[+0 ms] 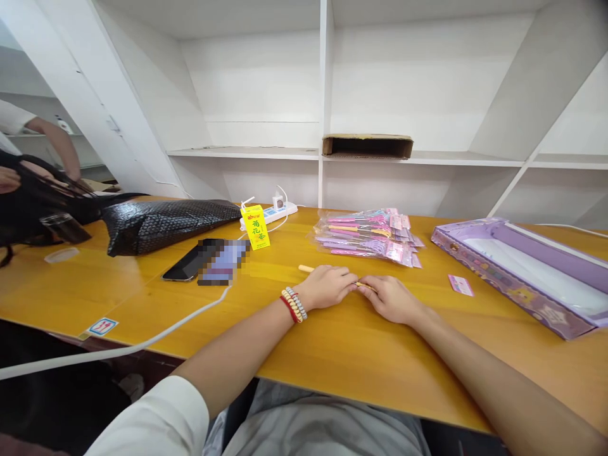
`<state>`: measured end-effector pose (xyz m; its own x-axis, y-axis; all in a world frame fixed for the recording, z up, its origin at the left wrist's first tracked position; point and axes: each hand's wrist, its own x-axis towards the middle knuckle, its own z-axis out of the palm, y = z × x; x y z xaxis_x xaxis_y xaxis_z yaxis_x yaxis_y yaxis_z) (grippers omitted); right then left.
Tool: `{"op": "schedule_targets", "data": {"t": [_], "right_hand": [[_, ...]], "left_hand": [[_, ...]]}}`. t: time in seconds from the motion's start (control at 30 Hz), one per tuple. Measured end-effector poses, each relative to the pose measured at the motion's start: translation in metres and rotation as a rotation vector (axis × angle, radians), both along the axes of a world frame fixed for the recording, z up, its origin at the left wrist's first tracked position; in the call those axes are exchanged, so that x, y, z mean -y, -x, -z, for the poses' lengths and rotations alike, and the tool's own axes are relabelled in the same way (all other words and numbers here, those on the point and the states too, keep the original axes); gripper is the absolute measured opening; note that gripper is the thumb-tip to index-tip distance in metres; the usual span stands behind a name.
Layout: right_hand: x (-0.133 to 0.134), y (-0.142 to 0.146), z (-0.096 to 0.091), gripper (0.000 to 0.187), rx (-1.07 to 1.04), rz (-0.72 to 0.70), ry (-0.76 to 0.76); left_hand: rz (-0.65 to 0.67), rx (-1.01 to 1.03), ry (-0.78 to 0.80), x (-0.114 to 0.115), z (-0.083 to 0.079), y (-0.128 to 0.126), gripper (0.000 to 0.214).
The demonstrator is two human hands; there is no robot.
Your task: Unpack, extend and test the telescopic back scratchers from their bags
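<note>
My left hand (327,285), with beaded bracelets at its wrist, is closed around a slim cream-yellow stick (305,268). One rounded end pokes out to the left of the palm; most of the length is hidden under the fingers. My right hand (392,297) meets it fingertip to fingertip, pinching a thin yellowish part at the other end. What kind of stick it is cannot be made out. Just beyond both hands lies a pile of clear plastic packets (365,234) with pink, purple and yellow slim items inside. A small pink card (460,285) rests to the right.
An open purple box (517,272) stands at the right. Leftward are two phones (183,263), a yellow drink carton (255,227), a power strip (273,214), a white cable (156,339) and a black bubble-wrap bag (166,221). Another person's arm (59,145) shows at far left.
</note>
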<state>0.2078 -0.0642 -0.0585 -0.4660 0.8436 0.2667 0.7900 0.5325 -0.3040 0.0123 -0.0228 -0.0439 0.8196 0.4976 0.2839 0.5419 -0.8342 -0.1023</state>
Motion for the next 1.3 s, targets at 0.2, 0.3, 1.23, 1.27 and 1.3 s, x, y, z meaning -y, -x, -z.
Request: {"op": "schedule_targets", "data": {"t": [0.2, 0.3, 1.23, 1.27, 1.3], "right_hand": [[0.000, -0.002, -0.003, 0.034, -0.034, -0.057, 0.036], [0.000, -0.003, -0.006, 0.033, -0.039, -0.070, 0.036], [0.000, -0.005, -0.019, 0.031, 0.031, -0.027, 0.019], [0.000, -0.006, -0.018, 0.031, 0.031, -0.024, 0.021], [-0.001, -0.007, -0.018, 0.031, 0.029, -0.022, 0.026]], "left_hand": [[-0.031, -0.033, 0.006, 0.002, 0.002, 0.000, 0.034], [-0.042, -0.030, 0.020, 0.001, -0.001, 0.000, 0.036], [-0.267, 0.111, 0.119, -0.042, -0.016, 0.040, 0.057], [-0.273, 0.113, 0.125, -0.043, -0.016, 0.040, 0.056], [-0.276, 0.112, 0.129, -0.043, -0.016, 0.040, 0.056]]}}
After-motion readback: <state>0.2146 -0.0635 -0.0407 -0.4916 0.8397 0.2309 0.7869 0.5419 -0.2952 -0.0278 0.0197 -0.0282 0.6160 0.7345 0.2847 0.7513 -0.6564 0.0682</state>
